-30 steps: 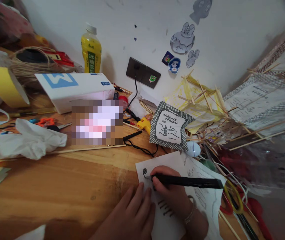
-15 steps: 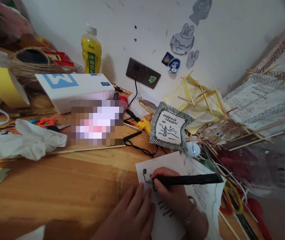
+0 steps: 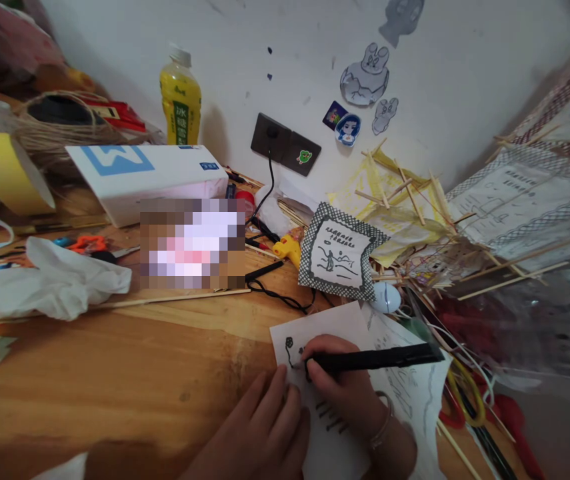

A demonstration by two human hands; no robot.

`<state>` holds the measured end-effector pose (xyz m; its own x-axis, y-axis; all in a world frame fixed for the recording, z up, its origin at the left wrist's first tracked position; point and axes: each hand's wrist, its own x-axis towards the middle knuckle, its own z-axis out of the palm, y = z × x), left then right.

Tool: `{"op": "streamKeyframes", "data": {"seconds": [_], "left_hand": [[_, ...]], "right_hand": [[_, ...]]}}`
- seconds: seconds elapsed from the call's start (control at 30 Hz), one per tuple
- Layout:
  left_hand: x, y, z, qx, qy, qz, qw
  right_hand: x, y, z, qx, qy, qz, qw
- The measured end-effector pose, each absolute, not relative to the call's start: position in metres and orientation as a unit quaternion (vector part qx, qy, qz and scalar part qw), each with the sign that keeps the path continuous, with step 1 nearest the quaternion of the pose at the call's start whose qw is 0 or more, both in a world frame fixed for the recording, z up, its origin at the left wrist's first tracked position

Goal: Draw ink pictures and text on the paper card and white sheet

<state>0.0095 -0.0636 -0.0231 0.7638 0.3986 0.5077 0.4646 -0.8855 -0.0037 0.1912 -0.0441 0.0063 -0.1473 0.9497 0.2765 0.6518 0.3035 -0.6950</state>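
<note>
My right hand (image 3: 339, 383) grips a black marker pen (image 3: 379, 359), its tip on a white sheet of paper (image 3: 337, 327). Near the tip is a small drawn flower (image 3: 289, 343) with a curved stem. More dark marks lie beside and below the fingers, partly hidden by my hand. A bracelet circles the right wrist. My left hand (image 3: 269, 427) lies flat with fingers stretched, over the left edge of the sheet. Another sheet with faint drawings (image 3: 399, 360) sits under and right of my right forearm.
Behind the sheet stands a patterned paper panel (image 3: 337, 253) with writing and a boat drawing. Scissors (image 3: 472, 393) and thin sticks lie at right. A yellow glue gun (image 3: 287, 248), cables, a white box (image 3: 149, 173), a drink bottle (image 3: 181, 100) and crumpled tissue (image 3: 59, 280) line the back and left.
The pen tip has shifted slightly right, and the stem line under the flower looks a little longer. My left hand stays in place. The camera view has shifted a little.
</note>
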Motion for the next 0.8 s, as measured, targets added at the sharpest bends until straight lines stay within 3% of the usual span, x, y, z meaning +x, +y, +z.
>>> {"op": "streamKeyframes", "data": {"seconds": [0.33,0.8], "left_hand": [[0.0103,-0.0629,-0.0254,-0.938,-0.224,-0.254,0.074],[0.0114,-0.0623,-0.0211,-0.935,-0.231,-0.257,0.084]], "right_hand": [[0.1927,-0.0421,0.0058,-0.567,-0.681,0.256,0.387],[0.1917,-0.0393,0.0038,-0.578,-0.702,0.221,0.354]]}}
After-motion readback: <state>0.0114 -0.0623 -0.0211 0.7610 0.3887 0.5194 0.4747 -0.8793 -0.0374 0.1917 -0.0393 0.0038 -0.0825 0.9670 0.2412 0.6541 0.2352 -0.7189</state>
